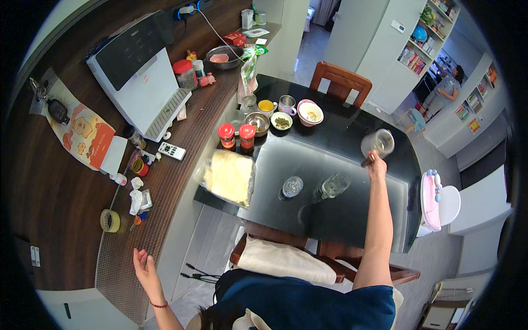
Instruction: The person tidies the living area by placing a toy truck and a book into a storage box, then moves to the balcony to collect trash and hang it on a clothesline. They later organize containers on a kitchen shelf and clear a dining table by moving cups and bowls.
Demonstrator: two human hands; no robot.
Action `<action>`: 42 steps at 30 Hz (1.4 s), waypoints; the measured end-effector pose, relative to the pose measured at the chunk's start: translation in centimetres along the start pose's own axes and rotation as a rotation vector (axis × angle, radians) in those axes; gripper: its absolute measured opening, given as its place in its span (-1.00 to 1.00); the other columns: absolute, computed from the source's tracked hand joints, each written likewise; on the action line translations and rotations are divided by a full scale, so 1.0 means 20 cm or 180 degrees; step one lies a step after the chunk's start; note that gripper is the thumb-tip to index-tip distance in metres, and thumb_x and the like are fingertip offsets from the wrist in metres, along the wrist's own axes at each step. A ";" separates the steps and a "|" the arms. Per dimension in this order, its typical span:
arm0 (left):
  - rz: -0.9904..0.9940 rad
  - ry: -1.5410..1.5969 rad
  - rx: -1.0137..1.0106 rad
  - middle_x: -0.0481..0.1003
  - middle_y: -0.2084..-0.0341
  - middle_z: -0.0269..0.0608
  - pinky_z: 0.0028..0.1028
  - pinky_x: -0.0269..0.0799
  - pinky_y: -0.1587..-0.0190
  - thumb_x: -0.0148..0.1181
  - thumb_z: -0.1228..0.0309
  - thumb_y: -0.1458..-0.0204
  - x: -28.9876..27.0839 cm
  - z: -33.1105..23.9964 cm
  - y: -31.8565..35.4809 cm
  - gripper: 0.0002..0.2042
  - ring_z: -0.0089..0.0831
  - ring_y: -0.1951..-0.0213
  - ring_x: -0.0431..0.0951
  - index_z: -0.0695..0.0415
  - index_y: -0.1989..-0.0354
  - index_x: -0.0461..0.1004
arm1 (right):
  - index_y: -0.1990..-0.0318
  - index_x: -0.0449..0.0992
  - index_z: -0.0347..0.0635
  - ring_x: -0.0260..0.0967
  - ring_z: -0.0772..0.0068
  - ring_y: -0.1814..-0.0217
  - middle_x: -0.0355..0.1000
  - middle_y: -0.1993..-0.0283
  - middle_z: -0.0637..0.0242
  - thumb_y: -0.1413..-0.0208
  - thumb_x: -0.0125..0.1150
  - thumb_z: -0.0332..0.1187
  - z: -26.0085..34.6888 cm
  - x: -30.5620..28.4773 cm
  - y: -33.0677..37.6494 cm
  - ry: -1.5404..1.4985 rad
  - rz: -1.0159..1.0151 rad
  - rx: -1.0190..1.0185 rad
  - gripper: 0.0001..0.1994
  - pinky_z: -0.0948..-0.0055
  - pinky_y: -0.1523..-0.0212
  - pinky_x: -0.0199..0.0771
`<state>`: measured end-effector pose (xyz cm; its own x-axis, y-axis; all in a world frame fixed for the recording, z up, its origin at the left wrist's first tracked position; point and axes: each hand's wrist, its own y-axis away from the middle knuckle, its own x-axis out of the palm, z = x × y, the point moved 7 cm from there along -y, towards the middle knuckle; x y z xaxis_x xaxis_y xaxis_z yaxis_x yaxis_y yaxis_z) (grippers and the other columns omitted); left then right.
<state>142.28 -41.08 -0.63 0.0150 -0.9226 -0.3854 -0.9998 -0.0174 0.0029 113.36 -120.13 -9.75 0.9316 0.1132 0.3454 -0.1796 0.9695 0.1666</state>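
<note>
My right hand [376,166] is stretched out over the far right part of the black table [352,220], closed on the dark handle of a clear glass jug [379,143]. Nothing can be made out inside the jug. On the table to its left stand a clear glass mug [335,186] and a clear drinking glass [292,187]. My left hand [147,272] hovers by the brown side counter [129,275], with its fingers apart and nothing in it.
Two red-lidded jars [236,136], a metal bowl [257,124], several cups and small bowls [311,114] line the table's far left. A plastic-wrapped yellow slab [228,175] lies nearer. Wooden chairs [341,82] flank the table; another person [443,91] is far back.
</note>
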 end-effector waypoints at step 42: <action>0.1327 -0.3732 0.0309 -0.05 -0.09 0.34 -0.29 0.06 -0.12 0.35 0.15 0.43 0.53 0.23 -0.59 -0.09 0.08 -0.07 0.13 0.47 -0.06 0.02 | 0.09 0.33 -0.25 0.30 0.50 0.23 0.35 0.26 0.26 -0.08 -0.06 -0.17 0.13 0.33 0.29 0.0792 0.0201 -0.0590 -0.65 0.58 0.19 0.32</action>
<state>154.12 -48.87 -8.90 -0.2704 0.0490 -0.9615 -0.9237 0.2682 0.2735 117.72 -114.28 -4.14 0.9733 0.2020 0.1093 -0.2002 0.9794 -0.0269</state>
